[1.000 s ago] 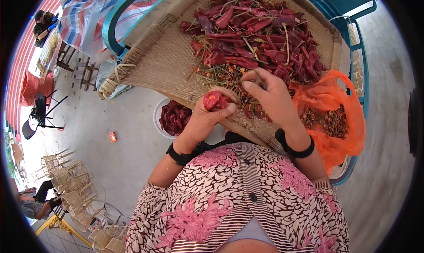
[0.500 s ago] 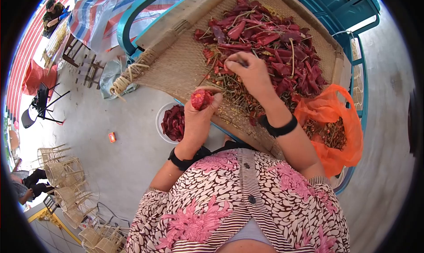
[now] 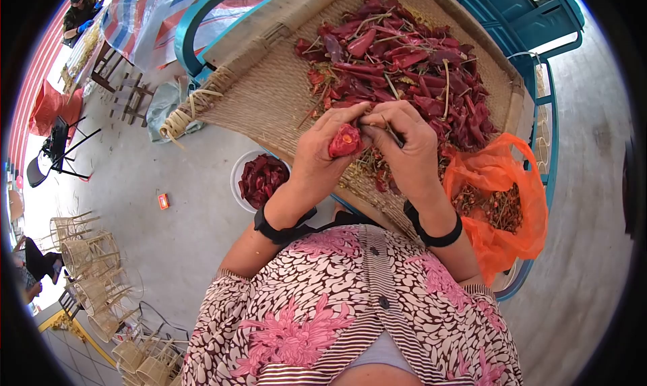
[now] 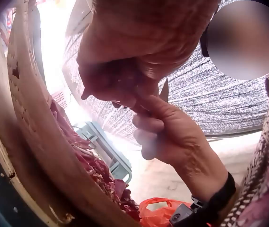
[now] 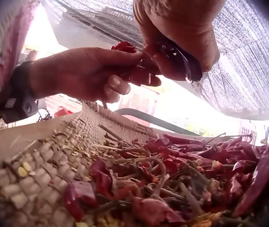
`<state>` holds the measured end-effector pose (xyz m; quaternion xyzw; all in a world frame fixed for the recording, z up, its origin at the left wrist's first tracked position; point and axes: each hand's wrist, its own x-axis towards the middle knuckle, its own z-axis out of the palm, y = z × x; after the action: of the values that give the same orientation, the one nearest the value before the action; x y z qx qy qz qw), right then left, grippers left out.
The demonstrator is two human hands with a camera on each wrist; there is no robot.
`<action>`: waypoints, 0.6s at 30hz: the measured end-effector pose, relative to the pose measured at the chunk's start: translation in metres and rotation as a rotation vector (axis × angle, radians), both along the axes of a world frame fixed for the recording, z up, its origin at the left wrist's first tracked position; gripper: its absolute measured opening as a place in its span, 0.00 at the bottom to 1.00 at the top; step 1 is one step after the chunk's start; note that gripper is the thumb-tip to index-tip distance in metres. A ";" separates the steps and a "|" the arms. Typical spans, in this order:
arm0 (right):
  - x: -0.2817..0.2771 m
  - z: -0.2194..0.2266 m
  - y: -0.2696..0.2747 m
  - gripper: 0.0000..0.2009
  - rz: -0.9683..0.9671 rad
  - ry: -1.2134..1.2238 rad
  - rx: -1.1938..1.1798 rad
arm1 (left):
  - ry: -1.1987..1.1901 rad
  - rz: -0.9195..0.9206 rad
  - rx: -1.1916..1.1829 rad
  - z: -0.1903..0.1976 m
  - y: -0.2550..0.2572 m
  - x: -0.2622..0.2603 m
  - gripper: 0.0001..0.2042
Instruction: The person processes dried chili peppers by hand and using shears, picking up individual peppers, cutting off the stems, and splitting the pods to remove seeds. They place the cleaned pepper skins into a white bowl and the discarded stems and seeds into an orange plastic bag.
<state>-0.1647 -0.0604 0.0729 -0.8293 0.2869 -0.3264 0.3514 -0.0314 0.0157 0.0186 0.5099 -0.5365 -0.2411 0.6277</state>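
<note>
My left hand grips red dried chillies, with a cut end facing up out of the fist. Close against it, my right hand has its fingers curled round dark metal scissors; their curved handles show in the right wrist view. The two hands' fingertips meet above the woven tray. Beyond them on the tray lies a heap of dried red chillies, with stems and yellow seeds scattered at its near side. What the fingertips pinch between the hands is hidden.
An orange plastic bag of stems hangs open at the tray's right. A white basin of chillies stands on the floor at the left. Teal metal rails frame the tray. Wicker chairs and people are farther left.
Half a second ago my right hand was apart, over the near side of the chilli heap. It has come down to my left hand, which has shifted right and up with its chillies.
</note>
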 end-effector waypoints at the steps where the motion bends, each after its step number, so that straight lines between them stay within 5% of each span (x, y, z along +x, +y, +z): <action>1: -0.001 0.003 0.001 0.09 0.005 0.016 -0.012 | -0.056 -0.001 0.005 0.003 0.001 0.003 0.21; 5: -0.002 0.005 0.005 0.11 0.040 0.060 -0.089 | -0.169 -0.014 0.048 -0.004 0.006 0.008 0.17; 12: -0.003 0.002 0.010 0.09 0.066 0.034 -0.247 | 0.551 -0.274 0.296 -0.013 0.021 0.008 0.08; 15: -0.002 0.005 0.020 0.04 0.012 -0.099 0.257 | 0.697 -0.373 0.344 -0.004 0.024 0.014 0.07; 18: -0.006 0.006 0.016 0.04 0.007 -0.255 1.003 | 0.759 -0.418 0.315 -0.003 0.026 0.016 0.07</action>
<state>-0.1704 -0.0449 0.0792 -0.5134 0.3601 -0.2460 0.7391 -0.0158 0.0422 0.0151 0.3556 -0.3167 -0.6110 0.6324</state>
